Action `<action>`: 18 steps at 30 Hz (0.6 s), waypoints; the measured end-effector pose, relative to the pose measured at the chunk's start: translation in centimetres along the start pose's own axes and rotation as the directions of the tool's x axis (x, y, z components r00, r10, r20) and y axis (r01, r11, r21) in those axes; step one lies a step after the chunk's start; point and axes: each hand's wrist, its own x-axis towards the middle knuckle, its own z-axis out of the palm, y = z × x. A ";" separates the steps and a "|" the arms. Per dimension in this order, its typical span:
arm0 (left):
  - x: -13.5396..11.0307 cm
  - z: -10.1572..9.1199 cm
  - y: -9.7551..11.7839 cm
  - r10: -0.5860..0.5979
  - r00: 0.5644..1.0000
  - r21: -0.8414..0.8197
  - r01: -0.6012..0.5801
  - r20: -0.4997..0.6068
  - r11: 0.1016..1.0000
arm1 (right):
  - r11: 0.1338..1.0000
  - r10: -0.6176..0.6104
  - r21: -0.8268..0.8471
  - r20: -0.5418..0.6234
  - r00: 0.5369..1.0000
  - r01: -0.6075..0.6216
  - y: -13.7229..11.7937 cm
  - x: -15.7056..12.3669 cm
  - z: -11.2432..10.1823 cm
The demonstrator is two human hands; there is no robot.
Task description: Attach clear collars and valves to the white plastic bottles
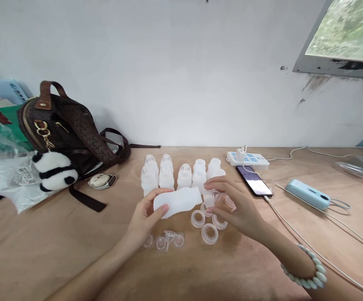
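My left hand (148, 211) is wrapped round a milky-white baby bottle (178, 201), which lies nearly level with its threaded neck to the right. Between thumb and fingers, my right hand (234, 205) grips a clear screw ring with a teat (209, 198); its open side faces the bottle's neck, close by. Whether the two touch I cannot tell. Below them lie several loose translucent rings (209, 234). Clear teats (170, 237) rest on the table nearer to me. Behind my hands stand several white bottles (184, 176), some with clear domed caps and some with bare tops.
On the left sit a brown backpack (74, 121) with a panda plush (56, 170), a plastic bag (8, 175) and a wristwatch (102, 181). To the right are a power strip (253, 159), a phone (254, 180), a blue power bank (307, 194) and trailing cables.
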 end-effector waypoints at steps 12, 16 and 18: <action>-0.8 0.3 0.7 0.082 0.986 0.031 -0.088 0.148 0.996 | 0.995 -0.096 0.036 -0.016 0.995 0.097 -0.9 -0.6 0.6; -1.5 0.4 0.3 0.167 0.967 0.090 -0.187 0.194 0.978 | 0.962 0.236 0.129 0.040 0.971 -0.239 -0.7 -1.1 1.1; -1.7 0.4 0.0 0.167 0.963 0.119 -0.195 0.210 0.974 | 0.900 0.348 0.232 0.132 0.928 -0.370 -0.7 -1.1 1.2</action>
